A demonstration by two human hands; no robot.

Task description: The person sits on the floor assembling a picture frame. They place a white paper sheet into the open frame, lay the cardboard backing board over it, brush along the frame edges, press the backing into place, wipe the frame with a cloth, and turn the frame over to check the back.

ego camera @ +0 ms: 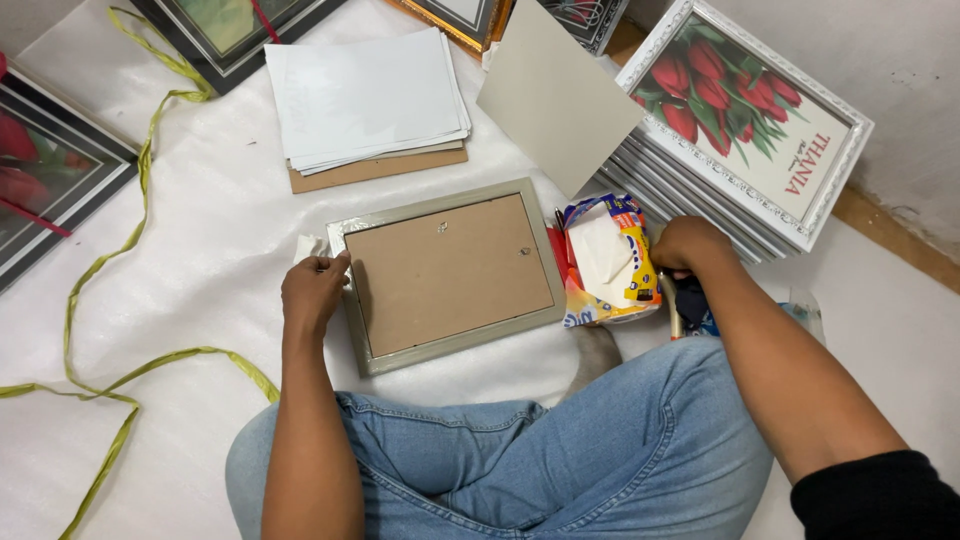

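A silver picture frame (452, 275) lies face down on the white sheet, its brown backing board up. My left hand (313, 290) grips the frame's left edge, next to a small white scrap (306, 246). My right hand (688, 246) is closed at the right side of an opened, colourful tissue pack (607, 262) and over a dark tool (676, 308) whose handle shows below the fingers. What the fingers hold is hidden. My crossed legs in blue jeans fill the foreground.
A stack of white frames (745, 130) with a red tulip picture stands at the right. A grey card (556, 92) leans on it. White sheets on brown board (365, 100) lie behind. Dark frames (45, 175) and a yellow-green ribbon (120, 260) lie left.
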